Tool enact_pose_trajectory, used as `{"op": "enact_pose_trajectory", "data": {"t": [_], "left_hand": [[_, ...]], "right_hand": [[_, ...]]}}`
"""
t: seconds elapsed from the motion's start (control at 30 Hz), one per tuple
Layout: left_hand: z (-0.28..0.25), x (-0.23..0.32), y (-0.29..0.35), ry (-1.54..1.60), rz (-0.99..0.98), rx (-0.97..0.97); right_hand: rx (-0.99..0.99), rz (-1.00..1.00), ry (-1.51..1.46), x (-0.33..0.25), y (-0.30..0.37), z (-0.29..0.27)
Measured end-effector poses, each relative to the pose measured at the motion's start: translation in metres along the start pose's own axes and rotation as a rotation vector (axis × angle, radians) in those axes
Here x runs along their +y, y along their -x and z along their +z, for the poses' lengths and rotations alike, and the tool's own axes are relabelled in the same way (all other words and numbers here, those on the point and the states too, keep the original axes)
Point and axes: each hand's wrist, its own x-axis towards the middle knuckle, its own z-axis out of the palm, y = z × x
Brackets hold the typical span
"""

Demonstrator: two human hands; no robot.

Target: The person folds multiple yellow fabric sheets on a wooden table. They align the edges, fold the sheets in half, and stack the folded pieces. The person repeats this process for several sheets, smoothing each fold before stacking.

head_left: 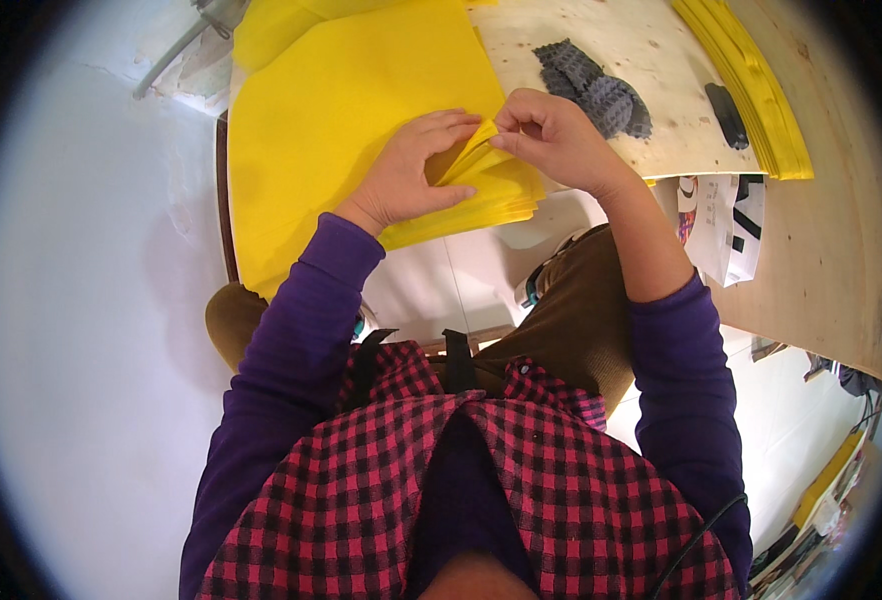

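A stack of yellow fabric sheets (331, 130) lies in front of me, its layered edges showing at the near right corner. My left hand (416, 165) rests on the stack with thumb and fingers apart, next to a lifted fold at that corner. My right hand (556, 140) pinches the raised corner of the yellow fabric between thumb and fingertips. How many layers are in the pinch cannot be made out.
On the wooden table (671, 70) lie a crumpled grey cloth (596, 90), a small dark object (727, 116) and a folded yellow fabric pile (751, 90). A white printed bag (726, 230) hangs below the table edge. A pale wall (101, 250) stands at the left.
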Motion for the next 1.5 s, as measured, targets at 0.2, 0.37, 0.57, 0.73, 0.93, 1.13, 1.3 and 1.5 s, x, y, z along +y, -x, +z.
{"op": "enact_pose_trajectory", "data": {"t": [0.2, 0.37, 0.57, 0.73, 0.93, 1.13, 1.3, 1.5], "left_hand": [[-0.003, -0.002, -0.002, 0.142, -0.031, -0.027], [-0.005, -0.003, -0.001, 0.172, -0.037, -0.045], [-0.003, 0.001, 0.0, 0.299, -0.166, -0.052], [-0.009, 0.017, -0.004, 0.204, -0.2, -0.051], [-0.032, 0.046, 0.026, -0.33, -0.249, -0.022], [-0.07, 0.05, 0.1, -0.622, -0.387, 0.068], [-0.096, 0.039, 0.152, -0.743, -0.458, 0.194], [-0.111, 0.02, 0.184, -0.717, -0.418, 0.305]], "right_hand": [[0.046, 0.096, 0.033, -0.004, 0.006, -0.018], [0.104, -0.184, 0.171, 0.005, 0.005, -0.009], [0.069, -0.249, 0.28, 0.012, -0.004, 0.002], [0.13, -0.023, 0.129, 0.005, -0.003, 0.012], [0.134, 0.023, 0.107, 0.003, -0.006, 0.011], [0.117, 0.134, 0.001, 0.013, -0.008, 0.011], [0.133, 0.114, -0.082, 0.018, -0.006, 0.012], [0.112, 0.17, -0.135, 0.011, -0.001, 0.011]]}}
